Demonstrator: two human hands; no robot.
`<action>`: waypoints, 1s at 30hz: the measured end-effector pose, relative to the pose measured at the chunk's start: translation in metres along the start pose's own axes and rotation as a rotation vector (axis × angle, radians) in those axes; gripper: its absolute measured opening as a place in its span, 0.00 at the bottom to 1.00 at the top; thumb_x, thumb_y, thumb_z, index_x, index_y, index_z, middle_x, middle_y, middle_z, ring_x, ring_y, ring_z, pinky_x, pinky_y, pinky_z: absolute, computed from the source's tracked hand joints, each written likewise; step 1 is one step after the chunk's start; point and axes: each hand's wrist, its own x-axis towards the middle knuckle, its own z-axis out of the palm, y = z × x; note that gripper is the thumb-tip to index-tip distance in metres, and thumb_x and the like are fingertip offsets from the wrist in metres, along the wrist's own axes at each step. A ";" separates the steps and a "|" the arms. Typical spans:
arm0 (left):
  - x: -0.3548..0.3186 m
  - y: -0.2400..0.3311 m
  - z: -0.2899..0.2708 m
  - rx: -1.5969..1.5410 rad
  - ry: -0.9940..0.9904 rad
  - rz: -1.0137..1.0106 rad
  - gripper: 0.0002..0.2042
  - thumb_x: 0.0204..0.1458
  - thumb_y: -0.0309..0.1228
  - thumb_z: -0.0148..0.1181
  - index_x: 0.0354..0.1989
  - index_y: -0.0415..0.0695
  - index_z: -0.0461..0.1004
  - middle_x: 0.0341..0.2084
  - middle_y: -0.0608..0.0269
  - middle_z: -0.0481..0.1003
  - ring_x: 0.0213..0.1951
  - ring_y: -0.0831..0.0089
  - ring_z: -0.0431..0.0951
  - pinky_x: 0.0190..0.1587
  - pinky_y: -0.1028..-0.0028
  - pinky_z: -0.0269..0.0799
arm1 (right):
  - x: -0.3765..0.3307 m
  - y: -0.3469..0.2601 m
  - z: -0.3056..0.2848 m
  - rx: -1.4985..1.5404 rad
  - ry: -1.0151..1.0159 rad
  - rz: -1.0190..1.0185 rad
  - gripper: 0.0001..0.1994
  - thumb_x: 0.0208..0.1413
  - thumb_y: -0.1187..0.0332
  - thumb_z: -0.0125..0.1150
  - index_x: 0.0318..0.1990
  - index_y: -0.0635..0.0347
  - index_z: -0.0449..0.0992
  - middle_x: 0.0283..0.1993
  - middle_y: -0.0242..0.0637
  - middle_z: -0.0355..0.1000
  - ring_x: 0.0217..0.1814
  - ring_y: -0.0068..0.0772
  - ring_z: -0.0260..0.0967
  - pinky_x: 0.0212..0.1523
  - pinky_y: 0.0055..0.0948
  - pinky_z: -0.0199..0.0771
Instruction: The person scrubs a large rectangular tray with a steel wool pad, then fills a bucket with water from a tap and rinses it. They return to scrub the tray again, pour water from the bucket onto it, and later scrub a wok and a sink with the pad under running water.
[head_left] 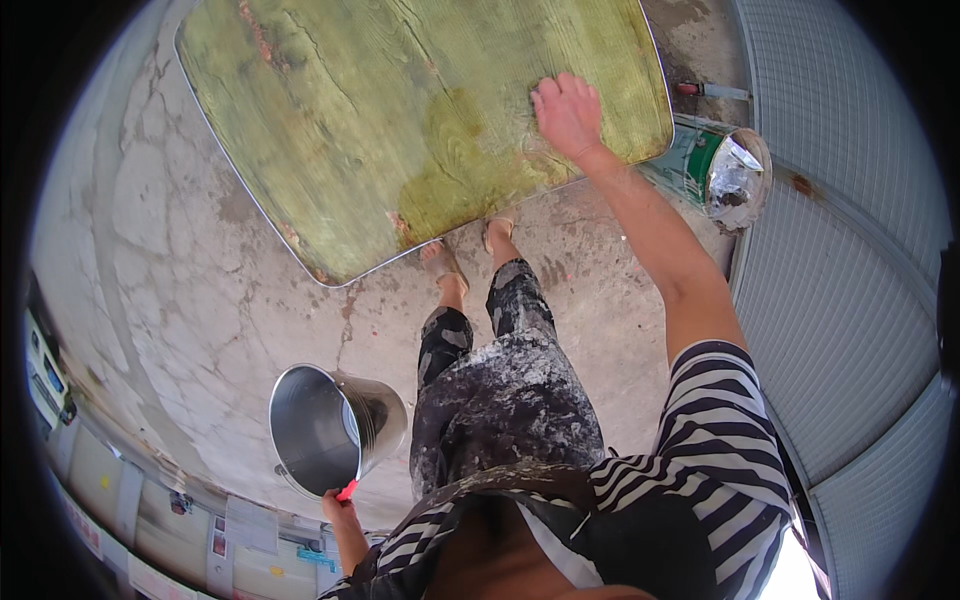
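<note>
A low table [330, 110] with a worn, yellow-green wood-grain top and a pale metal edge stands before me. My right hand [568, 112] rests on its right part, fingers curled down; whatever may lie under them is hidden. Beside that hand the surface looks wet and darker in patches. Down at my left side, my left hand [343, 512] grips a shiny metal bucket [378, 415] at its rim, next to a small red piece [347, 490]. The bucket tilts so that its mouth faces left, and I see bare grey wall inside.
A green and white paint-style pail [715, 170] stands by the table's right corner. Corrugated metal panels [850, 200] run along the right. The concrete floor [190, 290] is cracked and stained. A white vehicle [45, 375] shows at far left.
</note>
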 end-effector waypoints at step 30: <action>-0.024 -0.036 0.039 -0.050 -0.007 0.039 0.06 0.36 0.13 0.46 0.17 0.38 0.61 0.19 0.62 0.64 0.23 0.69 0.69 0.25 0.72 0.70 | -0.054 -0.044 0.013 -0.239 0.352 0.764 0.14 0.42 0.60 0.60 0.26 0.60 0.64 0.32 0.45 0.60 0.36 0.48 0.58 0.35 0.43 0.57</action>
